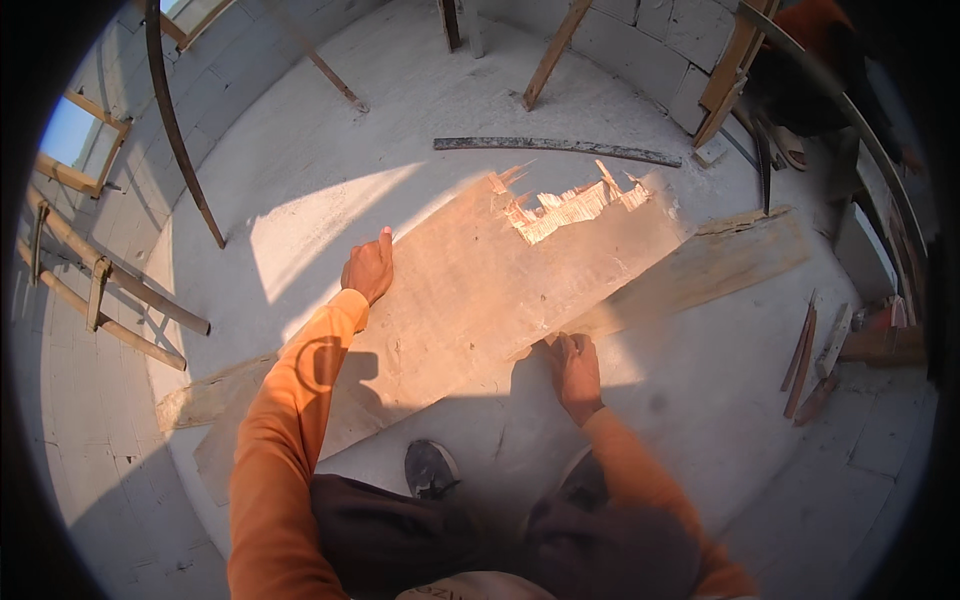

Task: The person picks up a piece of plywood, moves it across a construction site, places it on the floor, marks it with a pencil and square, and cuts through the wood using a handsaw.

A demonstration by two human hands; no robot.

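A broad, worn plywood sheet (450, 290) slants across in front of me, its far right end torn into pale splinters. My left hand (370, 268) is closed on the sheet's far left edge, thumb lying along the top. At the near edge my right hand (577, 375) grips the sheet, its fingertips partly hidden at the rim. Beneath the sheet a long wooden plank (715, 262) lies on the floor, showing at the right and at the lower left.
A dark, narrow batten (560, 148) lies beyond the sheet. Upright wooden props (556, 55) stand farther off, and poles (130, 275) are at the left. Wood scraps (800, 360) lie at the right. Another person (815, 60) is at the upper right.
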